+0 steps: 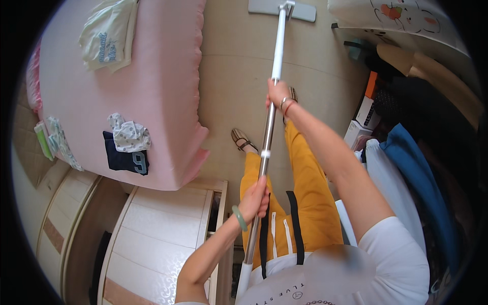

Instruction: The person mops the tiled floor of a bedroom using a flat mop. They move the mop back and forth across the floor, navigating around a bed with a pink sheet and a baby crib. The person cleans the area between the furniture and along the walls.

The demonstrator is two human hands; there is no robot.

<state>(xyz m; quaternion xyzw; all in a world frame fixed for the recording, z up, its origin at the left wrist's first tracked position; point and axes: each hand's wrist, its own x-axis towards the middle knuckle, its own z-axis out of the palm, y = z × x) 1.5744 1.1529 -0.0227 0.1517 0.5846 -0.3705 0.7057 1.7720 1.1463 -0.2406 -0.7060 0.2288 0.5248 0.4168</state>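
A flat mop (pixel 268 119) with a long silver and white pole slants from my waist up to the far floor. Its grey-white rectangular head (pixel 304 11) lies on the beige floor at the top of the view. My left hand (pixel 254 199), with a green bangle at the wrist, is closed around the lower silver part of the pole. Farther up, my right hand (pixel 277 93) grips the pole near its white upper section; a bracelet and a red string circle that wrist. Both hands hold the same pole, which passes in front of my mustard trousers.
On the left stands a bed (pixel 168 91) with a pink sheet, bearing folded clothes (pixel 124 147). White drawers (pixel 157 223) with a partly open gap stand below it. Hanging garments (pixel 422 168) and stacked boxes (pixel 363 114) line the right side. Beige floor (pixel 229 76) runs between.
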